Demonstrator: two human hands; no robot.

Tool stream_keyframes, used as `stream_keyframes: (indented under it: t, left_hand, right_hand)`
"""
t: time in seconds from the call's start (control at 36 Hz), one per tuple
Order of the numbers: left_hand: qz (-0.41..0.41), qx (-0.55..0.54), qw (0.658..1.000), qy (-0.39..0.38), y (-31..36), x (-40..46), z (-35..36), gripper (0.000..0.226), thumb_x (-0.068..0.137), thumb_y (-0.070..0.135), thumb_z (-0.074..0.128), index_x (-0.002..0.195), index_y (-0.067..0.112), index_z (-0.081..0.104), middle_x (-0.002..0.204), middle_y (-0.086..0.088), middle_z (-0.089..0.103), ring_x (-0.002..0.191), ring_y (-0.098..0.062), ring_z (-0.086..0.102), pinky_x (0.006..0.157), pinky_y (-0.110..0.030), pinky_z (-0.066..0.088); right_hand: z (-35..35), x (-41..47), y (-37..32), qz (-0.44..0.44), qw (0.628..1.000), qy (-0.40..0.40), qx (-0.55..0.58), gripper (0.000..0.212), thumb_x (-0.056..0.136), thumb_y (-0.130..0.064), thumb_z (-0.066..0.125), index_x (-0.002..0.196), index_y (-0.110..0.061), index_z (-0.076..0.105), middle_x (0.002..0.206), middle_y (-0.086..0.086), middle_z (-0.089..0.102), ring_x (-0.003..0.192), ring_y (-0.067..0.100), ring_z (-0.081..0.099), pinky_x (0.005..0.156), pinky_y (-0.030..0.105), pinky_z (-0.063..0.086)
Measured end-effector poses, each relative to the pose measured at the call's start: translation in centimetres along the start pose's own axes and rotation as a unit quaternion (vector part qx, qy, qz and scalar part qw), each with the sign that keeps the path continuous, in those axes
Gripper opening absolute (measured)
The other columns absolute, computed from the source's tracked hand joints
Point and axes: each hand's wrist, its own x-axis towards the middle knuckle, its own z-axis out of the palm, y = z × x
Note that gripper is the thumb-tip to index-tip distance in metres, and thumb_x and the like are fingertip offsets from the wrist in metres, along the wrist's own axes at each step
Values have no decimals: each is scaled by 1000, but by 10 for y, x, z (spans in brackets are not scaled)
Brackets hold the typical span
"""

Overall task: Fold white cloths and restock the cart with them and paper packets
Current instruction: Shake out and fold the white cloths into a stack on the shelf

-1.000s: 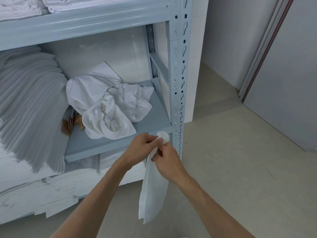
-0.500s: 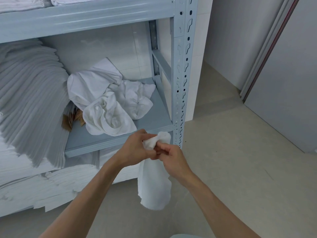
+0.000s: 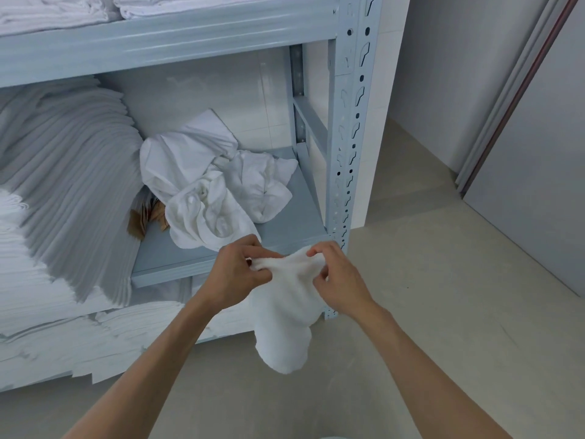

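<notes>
A small white cloth hangs in front of the shelf's lower edge, doubled over with its loose end pointing at the floor. My left hand pinches its top edge at the left, and my right hand pinches the top edge at the right, a short span of cloth stretched between them. A pile of crumpled white cloths lies on the grey shelf board just behind my hands. Brown paper packets poke out from under the pile's left side.
A grey metal rack post rises right of my hands. Tall stacks of folded white linen fill the rack's left side and the shelf below. More linen lies on the top shelf. Beige floor and a grey door lie to the right.
My hands, close together at the cloth's top a second ago, have pulled apart and spread its upper edge. The hanging part has shortened and bunched.
</notes>
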Motion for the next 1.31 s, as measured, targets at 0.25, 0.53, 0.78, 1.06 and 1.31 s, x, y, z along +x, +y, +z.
stream_keyframes:
  t: [0.25, 0.53, 0.78, 1.06, 1.31]
  left_hand:
    - [-47, -94, 992, 69, -15, -1, -20, 38, 77, -11, 68, 87, 24, 81, 84, -8, 54, 69, -20, 51, 58, -25, 45]
    - [-79, -70, 981, 166, -35, 1, -42, 44, 73, 2, 76, 68, 45, 75, 81, 9, 68, 73, -4, 59, 65, -19, 52]
    - [25, -120, 989, 84, 13, -1, -28, 28, 72, -8, 69, 88, 12, 79, 83, -7, 64, 69, -8, 54, 64, -17, 44]
    - [5, -251, 954, 163, -4, -36, -67, 30, 79, 15, 75, 107, 25, 72, 84, -1, 67, 82, -11, 64, 77, -25, 55]
    - [-100, -236, 956, 141, -43, -100, -53, 64, 60, 37, 89, 117, 27, 62, 107, 9, 74, 99, -9, 71, 78, -25, 58]
  right_hand:
    - [-1, -3, 30, 48, 960, -196, -193, 41, 92, -34, 62, 130, -20, 57, 131, 2, 59, 116, 24, 57, 88, 33, 45]
    - [-69, -1, -7, -77, 971, 143, -174, 18, 73, -28, 85, 83, -17, 76, 71, -24, 37, 86, 18, 49, 80, 33, 29]
    - [-45, 6, -56, -132, 986, -34, -99, 85, 66, -46, 83, 139, -40, 39, 136, -12, 45, 133, 8, 26, 104, 29, 15]
    - [-10, 27, -112, -220, 968, 4, -123, 42, 87, -55, 65, 79, -16, 52, 67, -8, 50, 62, 18, 46, 51, 24, 28]
    - [0, 29, -187, -282, 950, -10, -138, 56, 82, -64, 66, 59, -20, 39, 50, -7, 42, 48, 12, 39, 48, 30, 30]
